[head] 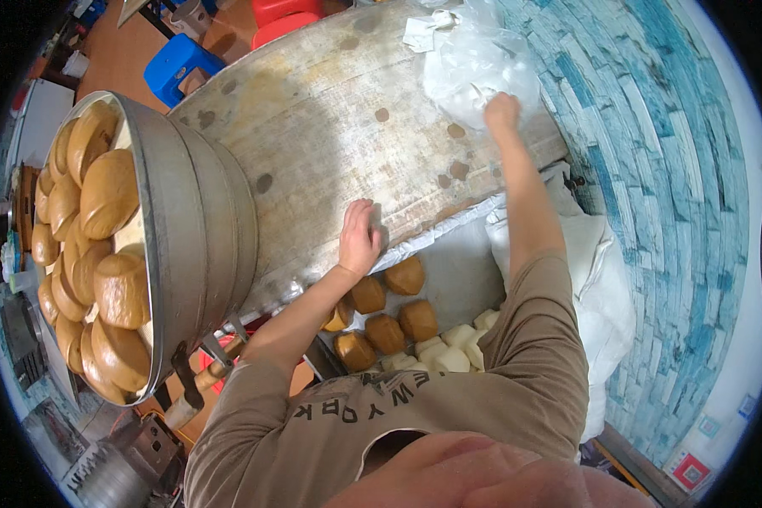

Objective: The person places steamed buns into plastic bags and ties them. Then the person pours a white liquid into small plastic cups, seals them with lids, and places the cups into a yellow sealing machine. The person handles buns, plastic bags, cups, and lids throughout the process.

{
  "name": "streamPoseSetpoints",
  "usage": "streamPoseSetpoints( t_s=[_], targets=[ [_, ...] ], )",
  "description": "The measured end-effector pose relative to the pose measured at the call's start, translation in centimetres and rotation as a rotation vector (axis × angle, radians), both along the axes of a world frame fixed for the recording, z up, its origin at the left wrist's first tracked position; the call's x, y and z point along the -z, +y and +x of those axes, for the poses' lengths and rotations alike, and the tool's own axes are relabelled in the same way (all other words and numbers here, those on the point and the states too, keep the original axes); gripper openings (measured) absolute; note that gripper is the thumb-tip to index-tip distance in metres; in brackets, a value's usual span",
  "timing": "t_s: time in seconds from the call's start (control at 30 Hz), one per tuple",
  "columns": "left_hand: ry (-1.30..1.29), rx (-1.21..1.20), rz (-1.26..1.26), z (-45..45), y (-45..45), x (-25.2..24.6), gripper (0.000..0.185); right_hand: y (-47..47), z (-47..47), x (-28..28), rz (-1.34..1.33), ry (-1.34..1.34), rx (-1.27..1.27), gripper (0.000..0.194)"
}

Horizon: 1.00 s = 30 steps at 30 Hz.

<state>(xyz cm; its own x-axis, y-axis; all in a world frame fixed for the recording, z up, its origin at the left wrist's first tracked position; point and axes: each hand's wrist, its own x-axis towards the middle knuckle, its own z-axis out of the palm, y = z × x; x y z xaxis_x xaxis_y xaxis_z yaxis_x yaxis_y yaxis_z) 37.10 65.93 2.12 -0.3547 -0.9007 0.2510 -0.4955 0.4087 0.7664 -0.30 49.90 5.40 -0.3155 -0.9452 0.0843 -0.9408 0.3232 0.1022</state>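
Observation:
My left hand [359,236] rests palm down on the near edge of a worn wooden table [311,146], its thumb apart and nothing in it. Farther off, my right hand [503,113] is curled on the near side of a clear plastic bag [482,63] at the table's far right. White pieces, perhaps paper or thin plastic, show in and on this bag; what exactly the fingers pinch is hidden. Below the table edge, a drawer or tray [463,254] contains brown steamed buns [384,333] and white buns [454,355], partly covered by my shirt.
A large metal steamer [197,209] stands at the left, full of brown buns [109,190]. White sacks [600,279] lean by my right arm, along a blue brick-patterned wall [641,159]. Beyond the table are a blue stool [181,66] and red stools [286,28].

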Motion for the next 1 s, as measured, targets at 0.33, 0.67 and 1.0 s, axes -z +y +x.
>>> streamPoseSetpoints(
  t_s=[0.33, 0.67, 1.0],
  targets=[
    [-0.09, 0.065, 0.041, -0.7, -0.2, -1.1, 0.044, -2.1, -4.7, 1.0, -0.726, -0.667, 0.241, 0.027],
    [-0.062, 0.088, 0.058, -0.7, -0.2, -0.9, 0.046, 0.8, -9.1, 2.3, -0.507, -0.118, 0.112, 0.019],
    [-0.036, 0.082, 0.015, -0.5, 0.2, -1.3, 0.046, -2.1, -7.1, -9.7, -0.543, -0.058, -0.064, 0.025]
  ],
)
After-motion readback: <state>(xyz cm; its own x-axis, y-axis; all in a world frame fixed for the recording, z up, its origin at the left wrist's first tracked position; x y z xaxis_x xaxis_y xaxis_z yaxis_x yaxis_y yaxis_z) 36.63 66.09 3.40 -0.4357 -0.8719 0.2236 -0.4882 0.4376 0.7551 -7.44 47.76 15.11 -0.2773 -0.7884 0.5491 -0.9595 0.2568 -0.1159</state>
